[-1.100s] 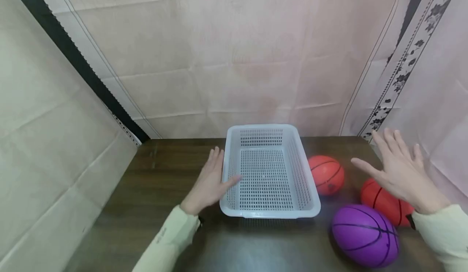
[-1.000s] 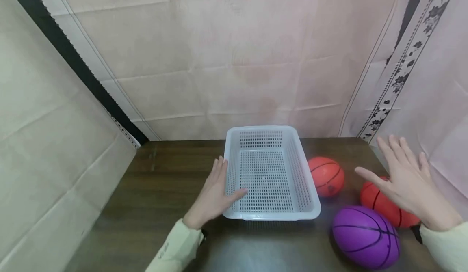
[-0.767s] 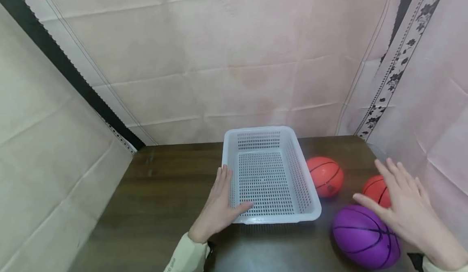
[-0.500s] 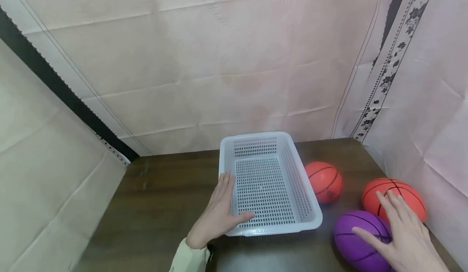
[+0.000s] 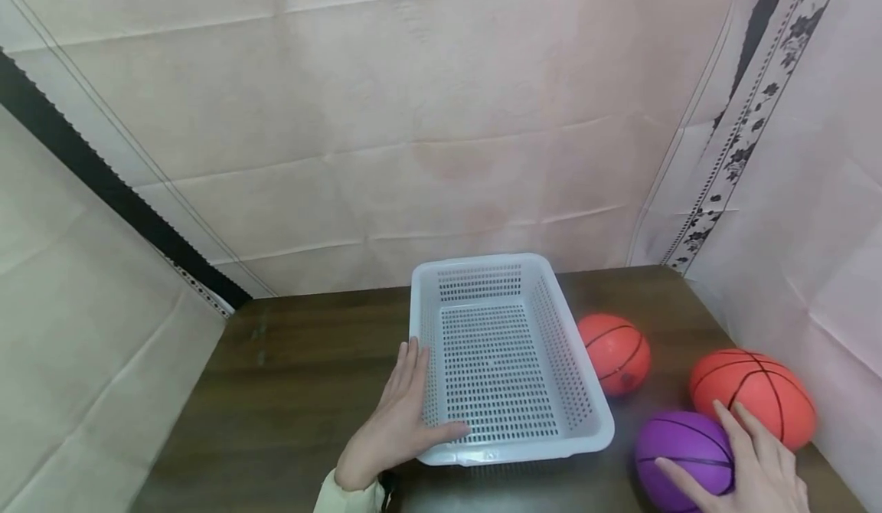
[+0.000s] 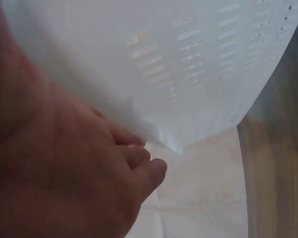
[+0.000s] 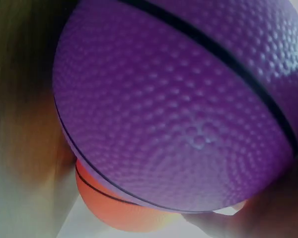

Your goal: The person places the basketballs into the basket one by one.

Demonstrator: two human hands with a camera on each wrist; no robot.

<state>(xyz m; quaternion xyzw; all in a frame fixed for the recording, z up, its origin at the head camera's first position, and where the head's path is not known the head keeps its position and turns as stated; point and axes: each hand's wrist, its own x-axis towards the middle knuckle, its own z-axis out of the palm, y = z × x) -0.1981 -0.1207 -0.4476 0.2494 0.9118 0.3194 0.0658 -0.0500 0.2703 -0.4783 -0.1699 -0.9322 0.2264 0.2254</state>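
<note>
A white perforated plastic basket (image 5: 510, 452) stands on the brown table. My left hand (image 5: 393, 421) lies along its left side, with straight fingers outside the wall and the thumb over the rim. In the left wrist view, the fingers (image 6: 139, 163) lie beside the basket wall. My right hand (image 5: 754, 475) is spread at the right side of a purple toy basketball (image 5: 678, 448), its thumb over the top. That ball fills most of the right wrist view, which largely hides the hand. Whether it presses on the ball I cannot tell.
A larger orange-red ball (image 5: 758, 387) sits just behind the right fingers, near the right cloth wall. Beside the basket's right wall lies a smaller orange-red ball (image 5: 616, 356). Pale cloth (image 5: 427, 115) hangs at the back and on both sides of the table.
My right hand has come down from above the larger orange-red ball to the purple one. The left hand has slid nearer along the basket's left side. The head view has shifted slightly.
</note>
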